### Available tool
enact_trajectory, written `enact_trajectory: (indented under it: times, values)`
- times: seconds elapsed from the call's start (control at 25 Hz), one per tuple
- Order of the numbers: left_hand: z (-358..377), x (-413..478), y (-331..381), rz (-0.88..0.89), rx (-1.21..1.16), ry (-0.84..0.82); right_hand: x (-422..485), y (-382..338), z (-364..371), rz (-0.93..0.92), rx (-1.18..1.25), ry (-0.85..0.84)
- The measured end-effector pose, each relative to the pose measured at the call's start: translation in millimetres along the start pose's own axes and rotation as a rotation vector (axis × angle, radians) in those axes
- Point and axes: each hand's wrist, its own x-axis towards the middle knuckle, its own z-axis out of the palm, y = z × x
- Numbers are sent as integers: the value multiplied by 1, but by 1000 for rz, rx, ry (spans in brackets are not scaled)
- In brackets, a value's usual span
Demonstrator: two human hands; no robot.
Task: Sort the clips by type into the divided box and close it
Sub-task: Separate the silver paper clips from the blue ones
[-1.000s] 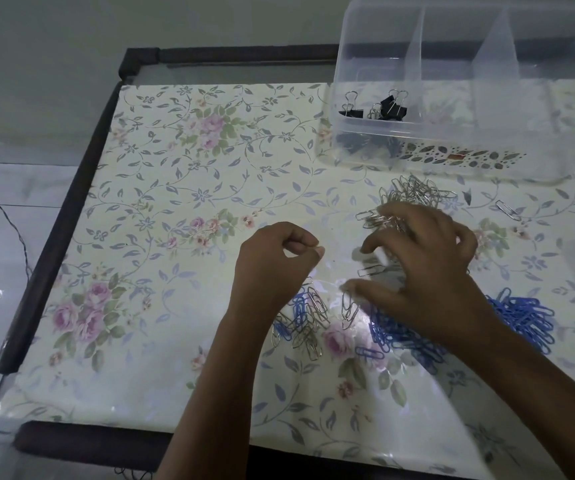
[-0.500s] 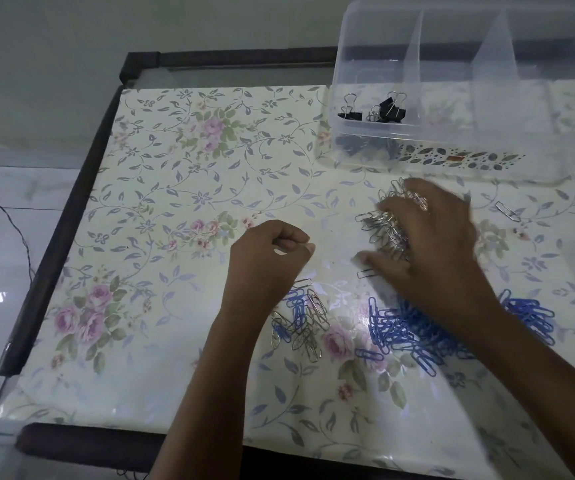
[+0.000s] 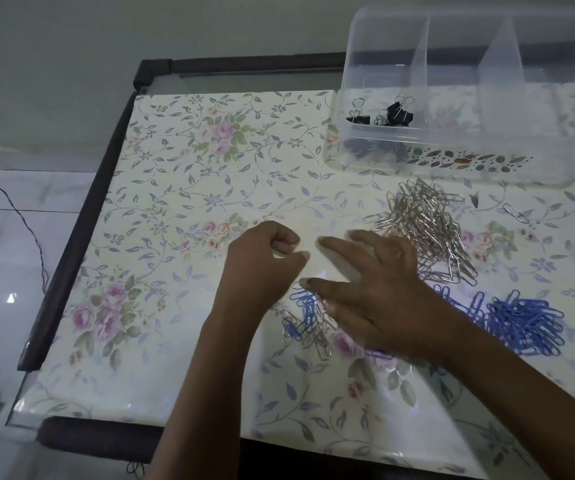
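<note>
A clear divided box [image 3: 466, 147] stands at the table's far right, with black binder clips [image 3: 388, 114] in its left compartment. A silver paper clip pile [image 3: 424, 226] lies in front of the box. Blue paper clips [image 3: 525, 323] are heaped at the right. A small mixed cluster of blue and silver clips [image 3: 308, 322] lies between my arms. My left hand [image 3: 262, 268] is curled into a loose fist above the cloth, and I see nothing in it. My right hand [image 3: 372, 289] lies spread with straight fingers over the cloth, its thumb by the mixed cluster.
A floral plastic cloth [image 3: 189, 188] covers the dark-framed table [image 3: 81, 237]. One stray silver clip [image 3: 515, 213] lies right of the silver pile. A thin cable [image 3: 19, 216] runs across the floor at the left.
My right hand left the silver pile and swung back left toward the mixed cluster, fingers now spread. The silver pile lies uncovered. My left hand has hardly moved.
</note>
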Motion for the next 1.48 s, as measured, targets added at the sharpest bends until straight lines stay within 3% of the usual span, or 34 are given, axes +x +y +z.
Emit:
enact_trajectory:
  times: [0.2, 0.4, 0.64, 0.84, 1.0, 1.08, 1.24, 1.48]
  values:
    - [-5, -8, -3, 90, 237, -270, 0, 14, -16, 209, 18, 108]
    - [-7, -8, -8, 9, 269, -149, 4, -7, 0, 171, 33, 91]
    - [5, -8, -10, -18, 216, -28, 3, 22, -8, 423, 38, 235]
    - [14, -8, -8, 2, 222, 86, -1, 9, -7, 197, -40, 153]
    - [15, -5, -10, 0, 229, 166, -5, 22, -15, 329, -75, 139]
    - [13, -4, -10, -9, 193, 149, -4, 20, -18, 286, -15, 160]
    - [5, 0, -10, -86, 76, 124, -5, -2, -14, -36, 77, 20]
    - [5, -5, -9, -126, 138, 21, -7, 7, -23, -39, 230, -52]
